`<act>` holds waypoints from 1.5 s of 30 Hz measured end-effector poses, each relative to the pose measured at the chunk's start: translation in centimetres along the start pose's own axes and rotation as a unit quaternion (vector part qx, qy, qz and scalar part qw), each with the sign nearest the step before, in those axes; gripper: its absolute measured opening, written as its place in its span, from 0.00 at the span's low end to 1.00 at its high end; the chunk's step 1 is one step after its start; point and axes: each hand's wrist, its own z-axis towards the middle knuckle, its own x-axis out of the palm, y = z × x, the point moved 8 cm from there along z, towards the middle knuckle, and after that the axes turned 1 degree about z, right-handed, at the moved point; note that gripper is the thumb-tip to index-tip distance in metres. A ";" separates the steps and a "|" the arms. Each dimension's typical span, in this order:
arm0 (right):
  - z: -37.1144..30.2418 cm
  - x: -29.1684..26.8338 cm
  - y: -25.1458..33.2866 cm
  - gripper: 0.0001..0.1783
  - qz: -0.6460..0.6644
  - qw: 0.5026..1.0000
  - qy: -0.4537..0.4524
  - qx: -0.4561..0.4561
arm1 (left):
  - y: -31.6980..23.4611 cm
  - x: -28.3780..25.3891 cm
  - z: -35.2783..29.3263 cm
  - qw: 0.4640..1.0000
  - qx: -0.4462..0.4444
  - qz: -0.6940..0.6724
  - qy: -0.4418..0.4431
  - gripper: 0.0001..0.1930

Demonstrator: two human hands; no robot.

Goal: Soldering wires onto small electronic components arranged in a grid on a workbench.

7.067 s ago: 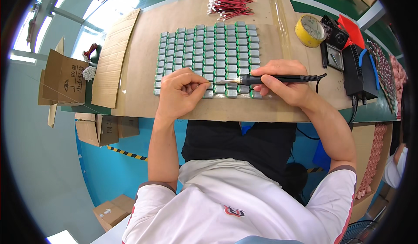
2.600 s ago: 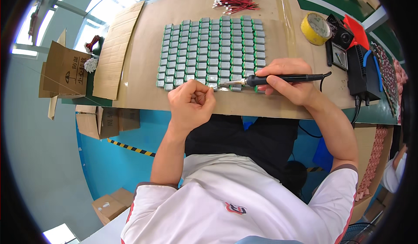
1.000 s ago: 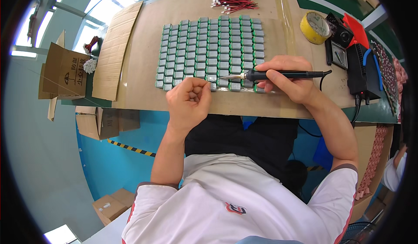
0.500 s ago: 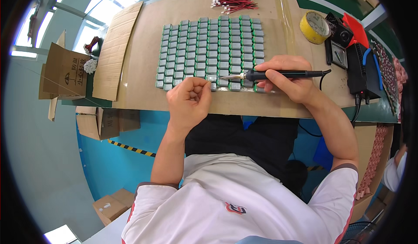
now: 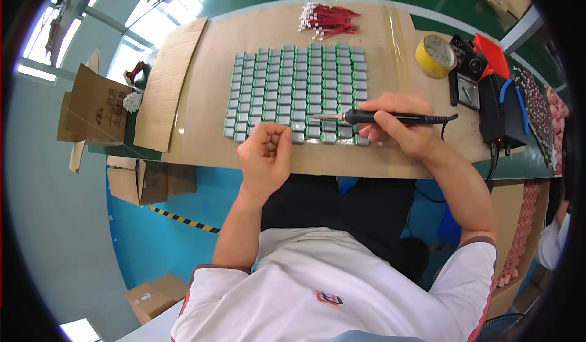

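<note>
My right hand (image 5: 410, 131) grips the black handle of a soldering iron (image 5: 359, 117), its metal tip pointing left. That tip is over the near rows of small grey blocks with green edges (image 5: 279, 92), which lie in a tight grid on the cardboard-covered table. Whether the tip touches a block I cannot tell. My left hand (image 5: 264, 162) is closed in a pinch at the grid's near edge, just left of and nearer than the tip. Anything between its fingertips is too small to make out.
Red wires with white connectors (image 5: 329, 21) lie beyond the grid. At right are a yellow tape roll (image 5: 434, 56), a black box (image 5: 497, 113) with the iron's cable nearby, and blue-handled pliers (image 5: 524, 107). A cardboard sheet (image 5: 171, 86) and an open carton (image 5: 97, 107) are at left.
The whole view has shifted, so the table sits lower in the picture. Against the grid, the iron's tip has moved slightly farther from my left fingertips. Both hands keep their grip.
</note>
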 end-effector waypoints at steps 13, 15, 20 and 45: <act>3.5 -3.4 4.2 0.17 -0.098 0.984 -0.093 -0.120 | -7.3 1.4 0.5 0.968 0.230 0.092 0.044 0.15; 5.2 -4.0 4.1 0.16 -0.099 0.989 -0.095 -0.060 | -8.6 2.8 0.6 0.965 0.238 0.089 0.067 0.17; 9.2 -4.1 4.0 0.11 -0.197 0.970 -0.085 -0.114 | -11.6 7.2 0.1 0.921 0.319 0.192 0.117 0.15; 7.4 -4.7 -0.6 0.17 -0.391 0.911 0.003 -0.129 | -8.5 13.0 0.8 0.842 0.257 0.350 0.321 0.23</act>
